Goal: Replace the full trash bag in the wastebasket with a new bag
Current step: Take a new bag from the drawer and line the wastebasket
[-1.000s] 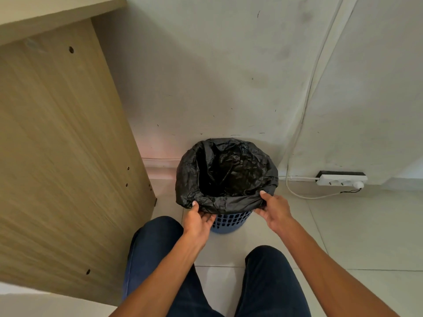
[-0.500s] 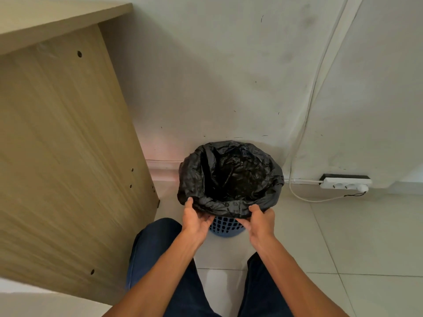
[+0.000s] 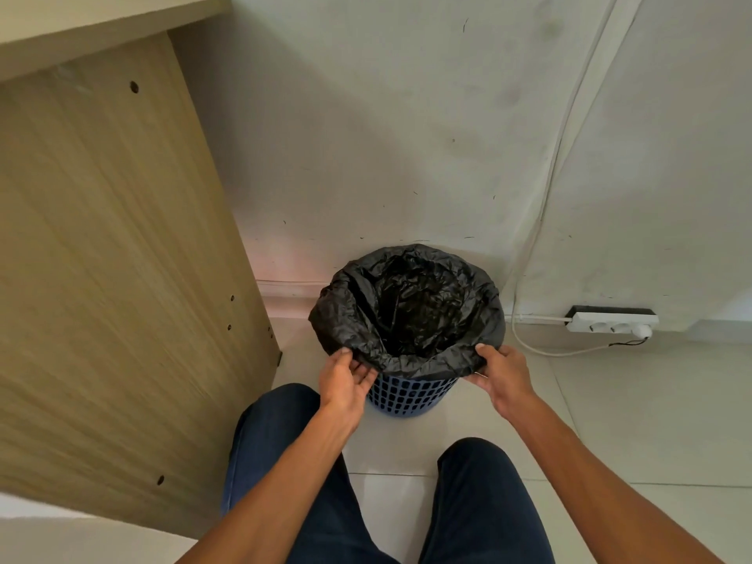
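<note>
Filling most of the view, a pale wall [image 3: 407, 136] rises at the back, marked with scuffs and small dark flecks. To the left stands a wooden desk panel [image 3: 101, 258], light brown with a straight grain and a few small drilled holes, its top edge running off the upper left corner. Below lies a floor [image 3: 651, 421] of large light tiles with thin joints. The person's legs [image 3: 476, 502], in dark blue trousers, come up from the bottom edge with a gap of tile between them, and both bare forearms reach forward above them.

A crinkled black trash bag [image 3: 407, 303] sits in the wastebasket [image 3: 407, 394], which stands on the floor close to the wall, just right of the desk panel. The trash bag's mouth is open and its edge is folded out and down over the rim all the way round. Only the lower part of the wastebasket shows beneath the fold: blue plastic with a grid of small openings.

The left hand [image 3: 342, 380] grasps the near left part of the folded edge, thumb on top and fingers tucked beneath. The right hand [image 3: 502, 370] grasps the near right part in the same way, thumb over the plastic and fingers under it.

Against the wall at the right lies a white power strip [image 3: 610, 321]. A white cable [image 3: 541, 221] runs down the wall and loops on the floor beside it. A white plug [image 3: 641, 330] sits in its right end, trailing a thin black wire [image 3: 626, 343].
</note>
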`<action>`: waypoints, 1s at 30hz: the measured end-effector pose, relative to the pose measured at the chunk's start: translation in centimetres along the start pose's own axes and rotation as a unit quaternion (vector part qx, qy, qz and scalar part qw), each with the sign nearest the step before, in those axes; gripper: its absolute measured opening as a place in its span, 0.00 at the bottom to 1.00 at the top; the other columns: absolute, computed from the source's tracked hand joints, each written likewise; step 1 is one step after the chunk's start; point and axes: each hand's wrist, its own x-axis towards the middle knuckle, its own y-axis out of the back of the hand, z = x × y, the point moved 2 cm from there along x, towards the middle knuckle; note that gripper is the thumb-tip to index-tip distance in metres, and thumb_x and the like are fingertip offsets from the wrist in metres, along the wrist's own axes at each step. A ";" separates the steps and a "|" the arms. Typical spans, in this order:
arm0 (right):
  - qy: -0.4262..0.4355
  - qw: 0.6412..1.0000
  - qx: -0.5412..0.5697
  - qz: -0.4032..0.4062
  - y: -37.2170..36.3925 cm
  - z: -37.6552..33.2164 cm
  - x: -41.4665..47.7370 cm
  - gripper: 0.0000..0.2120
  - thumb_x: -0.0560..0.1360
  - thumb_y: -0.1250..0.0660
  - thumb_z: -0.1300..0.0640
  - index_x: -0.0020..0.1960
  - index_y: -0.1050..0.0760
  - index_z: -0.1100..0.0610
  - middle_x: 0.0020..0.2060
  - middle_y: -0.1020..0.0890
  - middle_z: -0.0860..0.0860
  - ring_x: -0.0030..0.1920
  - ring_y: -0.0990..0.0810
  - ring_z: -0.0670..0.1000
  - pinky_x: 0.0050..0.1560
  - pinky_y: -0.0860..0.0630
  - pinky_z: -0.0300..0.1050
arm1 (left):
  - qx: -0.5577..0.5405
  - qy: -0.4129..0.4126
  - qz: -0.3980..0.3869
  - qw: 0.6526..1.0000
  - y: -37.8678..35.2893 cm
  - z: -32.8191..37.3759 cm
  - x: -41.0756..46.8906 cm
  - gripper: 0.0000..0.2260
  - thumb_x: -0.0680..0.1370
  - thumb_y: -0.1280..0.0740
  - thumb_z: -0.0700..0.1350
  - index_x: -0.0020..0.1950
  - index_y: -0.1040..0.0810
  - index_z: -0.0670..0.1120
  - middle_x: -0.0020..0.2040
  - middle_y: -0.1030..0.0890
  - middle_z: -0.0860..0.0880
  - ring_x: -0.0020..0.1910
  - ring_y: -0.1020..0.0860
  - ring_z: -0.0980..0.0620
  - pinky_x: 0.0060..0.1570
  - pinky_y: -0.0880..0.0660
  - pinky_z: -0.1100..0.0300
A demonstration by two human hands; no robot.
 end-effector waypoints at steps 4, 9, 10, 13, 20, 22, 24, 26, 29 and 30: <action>0.005 0.998 0.032 0.052 0.0 0.9 -0.8 0.07 0.80 0.33 0.61 0.44 0.28 0.61 0.56 0.19 0.65 0.49 0.17 0.57 0.41 0.18 0.51 | 0.051 -0.002 -0.035 0.998 -0.8 0.8 0.1 0.18 0.80 0.33 0.53 0.64 0.26 0.42 0.57 0.20 0.42 0.57 0.20 0.45 0.56 0.22 0.50; -0.049 0.993 0.029 0.101 -2.2 3.7 -4.0 0.25 0.77 0.29 0.50 0.65 0.39 0.56 0.58 0.27 0.55 0.56 0.23 0.55 0.55 0.21 0.56 | 0.070 -0.026 0.004 0.997 -0.9 0.6 0.4 0.15 0.79 0.31 0.37 0.64 0.24 0.35 0.60 0.19 0.39 0.60 0.21 0.43 0.50 0.20 0.54; -0.068 0.993 0.047 0.080 -3.1 4.2 -4.7 0.26 0.76 0.28 0.50 0.64 0.41 0.55 0.57 0.27 0.54 0.56 0.22 0.55 0.55 0.20 0.58 | 0.065 -0.023 0.004 0.998 -0.9 0.4 0.4 0.15 0.79 0.31 0.37 0.65 0.24 0.34 0.60 0.19 0.39 0.61 0.21 0.43 0.52 0.21 0.53; -0.091 0.990 0.101 0.028 -5.5 5.4 -5.0 0.23 0.77 0.29 0.56 0.66 0.37 0.60 0.58 0.22 0.58 0.54 0.18 0.59 0.43 0.16 0.56 | 0.052 -0.014 0.005 0.999 -0.4 -0.8 0.0 0.15 0.79 0.31 0.37 0.65 0.25 0.35 0.60 0.19 0.38 0.60 0.21 0.43 0.55 0.21 0.51; -0.027 0.992 0.122 0.036 -4.6 4.7 -3.0 0.14 0.79 0.38 0.67 0.65 0.31 0.65 0.59 0.21 0.63 0.56 0.19 0.62 0.41 0.16 0.54 | 0.026 0.009 -0.003 1.000 0.3 -1.7 -0.5 0.11 0.77 0.31 0.35 0.59 0.22 0.36 0.55 0.19 0.39 0.52 0.20 0.46 0.58 0.22 0.51; -0.028 0.992 0.117 0.024 -4.0 4.2 -2.7 0.15 0.79 0.38 0.67 0.66 0.31 0.64 0.59 0.21 0.61 0.57 0.19 0.62 0.46 0.17 0.57 | 0.015 0.003 0.005 1.000 0.2 -1.6 -0.3 0.14 0.77 0.30 0.35 0.62 0.23 0.35 0.58 0.19 0.39 0.55 0.20 0.46 0.56 0.21 0.52; -0.033 0.993 0.107 0.020 -3.4 3.7 -2.3 0.15 0.79 0.38 0.68 0.66 0.31 0.63 0.58 0.21 0.61 0.57 0.19 0.62 0.50 0.18 0.60 | 0.009 -0.010 0.022 1.000 0.3 -1.3 -0.1 0.14 0.77 0.30 0.36 0.62 0.23 0.36 0.58 0.19 0.40 0.56 0.20 0.46 0.59 0.23 0.51; -0.038 0.995 0.090 0.004 -2.6 2.9 -1.8 0.14 0.79 0.38 0.68 0.64 0.30 0.62 0.58 0.20 0.61 0.57 0.19 0.61 0.51 0.19 0.61 | 0.002 -0.025 0.029 0.999 0.2 -0.8 -0.1 0.16 0.79 0.31 0.39 0.65 0.25 0.38 0.58 0.20 0.42 0.56 0.21 0.47 0.63 0.25 0.51; -0.043 0.997 0.053 -0.045 -1.8 1.3 -1.3 0.11 0.78 0.39 0.69 0.58 0.27 0.59 0.56 0.19 0.60 0.56 0.19 0.61 0.45 0.18 0.57 | -0.003 -0.024 0.037 0.999 0.5 -0.5 0.1 0.16 0.82 0.35 0.46 0.69 0.28 0.41 0.62 0.22 0.42 0.57 0.22 0.46 0.61 0.26 0.51; -0.046 0.996 0.045 -0.057 -1.6 0.8 -1.1 0.12 0.79 0.39 0.69 0.59 0.26 0.59 0.56 0.18 0.60 0.56 0.19 0.61 0.43 0.18 0.56 | 0.004 -0.020 0.046 0.999 0.7 -0.5 0.1 0.15 0.83 0.36 0.47 0.68 0.27 0.42 0.63 0.22 0.42 0.56 0.22 0.46 0.60 0.26 0.51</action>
